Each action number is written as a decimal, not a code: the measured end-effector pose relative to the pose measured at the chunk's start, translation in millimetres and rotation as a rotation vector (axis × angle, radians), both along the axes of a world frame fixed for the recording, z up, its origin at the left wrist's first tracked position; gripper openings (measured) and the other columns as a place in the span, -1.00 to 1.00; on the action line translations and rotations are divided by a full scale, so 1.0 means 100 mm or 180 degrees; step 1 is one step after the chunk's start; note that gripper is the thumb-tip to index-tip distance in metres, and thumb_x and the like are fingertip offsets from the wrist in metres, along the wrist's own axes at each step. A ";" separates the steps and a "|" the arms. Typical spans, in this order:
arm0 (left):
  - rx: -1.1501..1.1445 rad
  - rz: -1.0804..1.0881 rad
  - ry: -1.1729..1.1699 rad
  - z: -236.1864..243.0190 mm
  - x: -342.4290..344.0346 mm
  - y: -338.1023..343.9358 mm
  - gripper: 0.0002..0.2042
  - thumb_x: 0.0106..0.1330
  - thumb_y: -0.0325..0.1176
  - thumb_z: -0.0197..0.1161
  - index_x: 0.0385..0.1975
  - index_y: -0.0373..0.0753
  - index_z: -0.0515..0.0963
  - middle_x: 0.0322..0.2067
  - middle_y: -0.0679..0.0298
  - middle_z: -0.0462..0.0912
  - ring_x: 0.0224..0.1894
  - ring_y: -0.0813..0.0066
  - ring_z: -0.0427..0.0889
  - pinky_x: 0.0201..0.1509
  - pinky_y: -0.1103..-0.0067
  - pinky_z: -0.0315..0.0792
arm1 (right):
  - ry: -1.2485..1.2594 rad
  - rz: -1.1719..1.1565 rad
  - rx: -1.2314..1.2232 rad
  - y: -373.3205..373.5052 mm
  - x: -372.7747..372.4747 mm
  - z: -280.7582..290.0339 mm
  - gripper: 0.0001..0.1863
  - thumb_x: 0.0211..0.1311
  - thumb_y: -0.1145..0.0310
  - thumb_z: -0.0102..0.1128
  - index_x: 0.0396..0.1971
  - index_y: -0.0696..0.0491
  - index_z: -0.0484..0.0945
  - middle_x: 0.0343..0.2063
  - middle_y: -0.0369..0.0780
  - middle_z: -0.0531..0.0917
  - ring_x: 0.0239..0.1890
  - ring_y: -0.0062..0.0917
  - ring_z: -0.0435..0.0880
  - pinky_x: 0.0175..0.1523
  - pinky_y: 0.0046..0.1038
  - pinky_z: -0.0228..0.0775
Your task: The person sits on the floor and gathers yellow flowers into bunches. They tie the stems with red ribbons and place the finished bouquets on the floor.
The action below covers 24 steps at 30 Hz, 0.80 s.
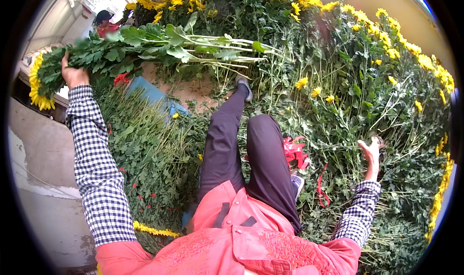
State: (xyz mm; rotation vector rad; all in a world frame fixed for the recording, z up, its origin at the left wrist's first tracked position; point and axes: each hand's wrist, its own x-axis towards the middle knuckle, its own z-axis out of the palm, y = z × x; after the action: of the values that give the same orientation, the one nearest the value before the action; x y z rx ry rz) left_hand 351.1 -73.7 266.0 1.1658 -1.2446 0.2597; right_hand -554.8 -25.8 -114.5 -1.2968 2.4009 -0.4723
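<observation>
At the upper left, my left hand (74, 74) is closed around a bunch of yellow chrysanthemums (140, 42). The yellow blooms hang at the far left, and the long leafy stems point right with their cut ends loose. Toward the right, my right hand (370, 151) reaches over a bed of leafy green chrysanthemum stems (348, 125), thumb and fingers apart. Beside its fingertips is a small dark brown shape (381, 142) that I cannot make out; whether the hand touches it is unclear.
Piled yellow chrysanthemums (309, 4) curve along the back and right. A blue panel (150, 95) lies left of my legs, with red ribbons (295, 150) by my knee and another red strip (321, 185) further right. A person in red (106, 27) is at the far left. Grey wall (46, 149) at left.
</observation>
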 end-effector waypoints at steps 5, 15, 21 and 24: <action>0.0170 0.0373 -0.0781 1.04 -0.72 0.30 -0.63 0.24 -0.52 0.18 0.08 -0.27 0.47 0.04 0.13 0.54 0.00 0.34 0.58 0.09 0.46 0.54 | 0.1009 0.1405 0.1028 -0.49 0.97 0.81 -0.38 -0.11 -0.22 0.39 -0.55 0.17 0.63 -0.49 -0.06 0.70 -0.41 -0.29 0.71 -0.32 -0.30 0.53; 0.3439 -0.2342 -0.1178 -0.02 -2.87 0.38 -0.38 -0.03 -0.64 0.34 0.15 -0.25 0.42 0.07 0.25 0.55 0.13 0.46 0.47 0.24 0.46 0.34 | -0.4587 0.2929 -0.1305 0.02 3.79 1.39 0.11 -0.16 0.02 0.55 0.36 0.06 0.05 0.27 -0.04 0.27 0.32 -0.24 0.25 0.32 -0.21 0.20; 0.5569 -0.2924 0.0887 -1.80 -2.78 1.12 -0.24 -0.11 -0.61 0.50 0.20 -0.30 0.32 0.10 0.28 0.49 0.11 0.45 0.45 0.23 0.45 0.38 | -0.5266 0.2541 -0.0616 0.64 4.48 1.00 -0.42 -0.07 0.34 0.47 0.03 0.06 0.50 0.00 -0.20 0.57 0.01 -0.42 0.52 0.10 -0.40 0.37; 0.5739 -0.2920 0.1157 -2.07 -2.94 1.18 -0.22 -0.13 -0.58 0.52 0.20 -0.29 0.30 0.08 0.31 0.49 0.11 0.51 0.43 0.22 0.50 0.36 | -0.5025 0.2690 -0.0674 0.70 4.32 0.82 -0.43 -0.02 0.28 0.45 0.05 0.04 0.50 0.00 -0.23 0.58 0.02 -0.44 0.52 0.13 -0.40 0.36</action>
State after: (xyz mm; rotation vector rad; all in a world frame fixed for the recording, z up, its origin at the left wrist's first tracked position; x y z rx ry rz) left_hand 57.2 44.3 59.1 1.6827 -1.3979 -2.0334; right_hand -122.3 44.6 -32.9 -1.1070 0.4798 -0.9518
